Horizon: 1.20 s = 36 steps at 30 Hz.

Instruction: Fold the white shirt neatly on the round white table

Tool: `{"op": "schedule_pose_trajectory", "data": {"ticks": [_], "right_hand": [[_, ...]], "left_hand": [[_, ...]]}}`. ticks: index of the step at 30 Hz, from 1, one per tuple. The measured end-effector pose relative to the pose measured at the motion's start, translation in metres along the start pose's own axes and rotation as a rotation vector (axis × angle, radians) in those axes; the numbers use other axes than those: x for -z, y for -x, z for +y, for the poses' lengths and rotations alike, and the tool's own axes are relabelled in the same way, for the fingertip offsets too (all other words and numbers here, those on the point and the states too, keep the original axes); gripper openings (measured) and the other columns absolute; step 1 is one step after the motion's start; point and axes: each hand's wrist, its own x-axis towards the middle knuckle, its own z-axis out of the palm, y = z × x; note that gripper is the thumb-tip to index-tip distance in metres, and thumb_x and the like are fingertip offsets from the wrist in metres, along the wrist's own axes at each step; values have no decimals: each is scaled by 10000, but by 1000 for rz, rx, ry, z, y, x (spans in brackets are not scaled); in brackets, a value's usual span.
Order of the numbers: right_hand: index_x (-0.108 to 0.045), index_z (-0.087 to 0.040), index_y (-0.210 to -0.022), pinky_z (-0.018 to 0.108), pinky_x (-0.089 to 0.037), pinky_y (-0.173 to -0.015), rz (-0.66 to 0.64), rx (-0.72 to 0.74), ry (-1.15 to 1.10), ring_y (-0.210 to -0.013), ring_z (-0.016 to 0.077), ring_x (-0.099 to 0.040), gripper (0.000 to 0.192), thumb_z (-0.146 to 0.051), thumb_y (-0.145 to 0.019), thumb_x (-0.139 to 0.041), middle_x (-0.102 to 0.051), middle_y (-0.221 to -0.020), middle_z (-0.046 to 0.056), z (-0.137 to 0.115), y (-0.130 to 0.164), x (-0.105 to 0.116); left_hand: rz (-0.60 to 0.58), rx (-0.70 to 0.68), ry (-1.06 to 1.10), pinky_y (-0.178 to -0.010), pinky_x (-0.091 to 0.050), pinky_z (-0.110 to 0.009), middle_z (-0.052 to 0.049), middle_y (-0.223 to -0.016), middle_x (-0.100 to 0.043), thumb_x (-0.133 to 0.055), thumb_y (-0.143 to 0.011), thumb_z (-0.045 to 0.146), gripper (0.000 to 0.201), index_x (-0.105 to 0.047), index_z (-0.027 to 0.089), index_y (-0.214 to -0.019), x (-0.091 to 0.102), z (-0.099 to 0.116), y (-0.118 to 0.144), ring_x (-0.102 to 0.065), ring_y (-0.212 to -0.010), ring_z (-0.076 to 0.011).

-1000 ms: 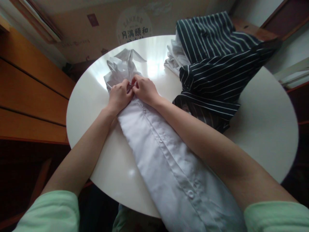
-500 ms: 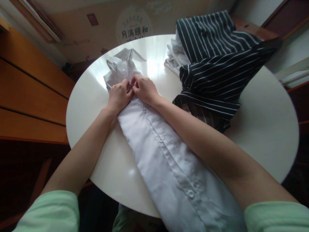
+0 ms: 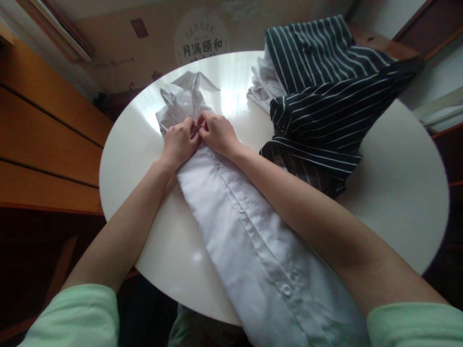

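A white button-up shirt (image 3: pixel 231 207), folded long and narrow, runs from the middle of the table down past its near edge. Its row of buttons faces up. At the collar end, my left hand (image 3: pixel 180 142) pinches the cloth with its fingers closed. My right hand (image 3: pixel 219 134) meets it there, thumb and fingertips closed on the same spot of the shirt. What lies right between the fingertips is too small to make out. Beyond both hands, a crumpled silvery-white piece (image 3: pixel 183 99) stands up at the shirt's far end.
The round white table (image 3: pixel 401 193) carries a heap of black clothing with white stripes (image 3: pixel 321 101) on the right, over some bunched white cloth (image 3: pixel 265 79). Wooden drawers (image 3: pixel 47 140) stand close on the left. A printed cardboard panel (image 3: pixel 155 48) rises behind the table.
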Motion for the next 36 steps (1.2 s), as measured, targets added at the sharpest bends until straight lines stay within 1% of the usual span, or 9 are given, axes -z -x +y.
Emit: {"op": "schedule_pose_trajectory", "data": {"ticks": [5, 9, 16, 24, 29, 36], "right_hand": [[-551, -152, -1013, 257, -399, -755, -21, 1, 0, -850, 155, -557, 264, -167, -822, -370, -630, -940, 70, 0, 0, 0], [-554, -149, -1002, 258, -399, -737, -8, -2, -2, -827, 155, -555, 261, -167, -809, -379, -634, -919, 66, 0, 0, 0], [-547, -149, -1022, 262, -392, -762, -26, 8, 8, -864, 159, -560, 263, -161, -840, -357, -621, -952, 73, 0, 0, 1], [-548, -146, -1033, 256, -388, -760, -30, 4, 16, -883, 161, -554, 267, -167, -845, -359, -618, -958, 75, 0, 0, 0], [-553, -143, -1031, 259, -393, -747, -33, 0, 3, -873, 164, -552, 278, -160, -829, -363, -620, -951, 76, 0, -1, 0], [-544, -145, -1035, 262, -401, -776, -31, 7, 13, -904, 168, -545, 277, -153, -832, -356, -610, -926, 71, 0, -1, -1]], "left_hand": [[3, -8, 13, -892, -414, -354, -72, -900, -651, -466, -823, 297, 232, -570, 188, -999, 0, 0, 0, -594, -1000, -264], [-3, -8, 25, -911, -406, -350, -74, -903, -645, -469, -824, 289, 231, -562, 187, -1010, 0, -1, 0, -586, -1013, -257], [4, -10, 8, -872, -429, -340, -71, -868, -644, -477, -817, 296, 217, -571, 183, -977, -1, -1, -1, -601, -965, -255], [22, -21, 17, -871, -423, -340, -61, -875, -645, -488, -813, 281, 237, -575, 200, -1018, -1, -1, -1, -593, -982, -256], [2, -2, 13, -876, -425, -352, -70, -881, -645, -478, -823, 286, 212, -576, 190, -984, 1, 1, 0, -599, -986, -267], [-18, 13, 17, -895, -419, -366, -84, -908, -644, -473, -825, 293, 213, -568, 180, -979, 0, 0, 0, -594, -1012, -278]]}}
